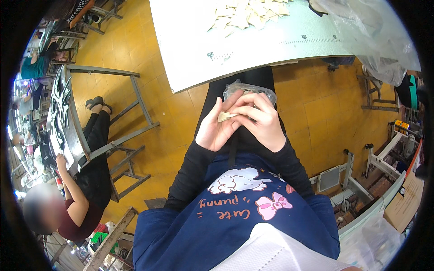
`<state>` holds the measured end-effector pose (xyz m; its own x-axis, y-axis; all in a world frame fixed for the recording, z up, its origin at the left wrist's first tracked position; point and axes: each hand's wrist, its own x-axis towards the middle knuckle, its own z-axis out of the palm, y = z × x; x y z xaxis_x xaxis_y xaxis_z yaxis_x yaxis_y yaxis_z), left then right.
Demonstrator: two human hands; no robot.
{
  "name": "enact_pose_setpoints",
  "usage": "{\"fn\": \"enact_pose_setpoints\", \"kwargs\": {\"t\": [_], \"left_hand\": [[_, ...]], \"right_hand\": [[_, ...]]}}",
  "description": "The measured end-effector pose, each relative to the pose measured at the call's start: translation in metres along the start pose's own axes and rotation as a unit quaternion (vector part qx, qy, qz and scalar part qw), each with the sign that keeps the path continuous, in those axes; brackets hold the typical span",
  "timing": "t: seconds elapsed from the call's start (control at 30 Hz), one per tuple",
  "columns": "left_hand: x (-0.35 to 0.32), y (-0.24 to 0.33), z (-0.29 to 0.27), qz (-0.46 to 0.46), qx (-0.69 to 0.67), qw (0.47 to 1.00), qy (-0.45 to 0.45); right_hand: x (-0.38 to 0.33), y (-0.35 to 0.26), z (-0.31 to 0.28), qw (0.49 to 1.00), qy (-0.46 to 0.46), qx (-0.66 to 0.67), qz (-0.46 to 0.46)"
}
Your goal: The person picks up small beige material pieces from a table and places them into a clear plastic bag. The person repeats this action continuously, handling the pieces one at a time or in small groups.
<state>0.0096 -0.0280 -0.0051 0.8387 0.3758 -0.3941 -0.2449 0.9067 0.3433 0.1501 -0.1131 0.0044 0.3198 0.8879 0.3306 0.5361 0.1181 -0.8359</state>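
Observation:
My left hand (216, 128) and my right hand (261, 121) meet over my lap, just below the edge of a pale worktable (190, 49). Between their fingertips sits a small beige piece (224, 116), pinched from both sides. A crumpled clear plastic bag (246, 88) lies on my lap right behind the hands, touching my right fingers. Further up on the table lies a heap of several similar beige pieces (246, 13). Black sleeves cover both forearms.
A large clear plastic sheet (375, 40) drapes over the table's right end. To my left a person in a dark red top (77, 212) sits at a metal-framed table (68, 122). Metal stands (357, 180) and a cardboard box (407, 198) crowd the right, on yellow floor tiles.

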Motion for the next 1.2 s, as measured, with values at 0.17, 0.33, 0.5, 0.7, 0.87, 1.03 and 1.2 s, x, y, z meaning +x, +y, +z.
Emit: {"fn": "enact_pose_setpoints", "kwargs": {"t": [0.17, 0.33, 0.5, 0.7, 0.87, 1.03, 1.2], "left_hand": [[-0.01, 0.016, -0.006, 0.035, 0.02, 0.999, 0.012], [-0.026, 0.049, -0.03, 0.07, 0.154, 0.977, 0.128], [-0.026, 0.047, -0.03, 0.076, 0.14, 0.983, 0.087], [-0.018, 0.036, -0.01, 0.029, 0.172, 0.984, 0.027], [-0.017, 0.037, -0.016, 0.023, 0.174, 0.984, -0.016], [-0.016, 0.044, -0.025, 0.01, 0.171, 0.985, -0.025], [-0.007, 0.048, -0.016, 0.006, 0.168, 0.985, -0.04]], "right_hand": [[-0.003, 0.003, -0.018, 0.998, 0.034, -0.002, 0.049], [0.016, 0.001, -0.037, 0.995, -0.039, -0.079, 0.047], [0.089, 0.007, -0.064, 0.983, 0.076, -0.142, -0.086], [0.237, 0.049, -0.05, 0.917, 0.012, -0.348, -0.196], [0.275, 0.064, -0.055, 0.904, -0.142, -0.376, -0.144], [0.27, 0.062, -0.074, 0.929, -0.225, -0.266, -0.122], [0.263, 0.059, -0.074, 0.937, -0.182, -0.257, -0.153]]}}
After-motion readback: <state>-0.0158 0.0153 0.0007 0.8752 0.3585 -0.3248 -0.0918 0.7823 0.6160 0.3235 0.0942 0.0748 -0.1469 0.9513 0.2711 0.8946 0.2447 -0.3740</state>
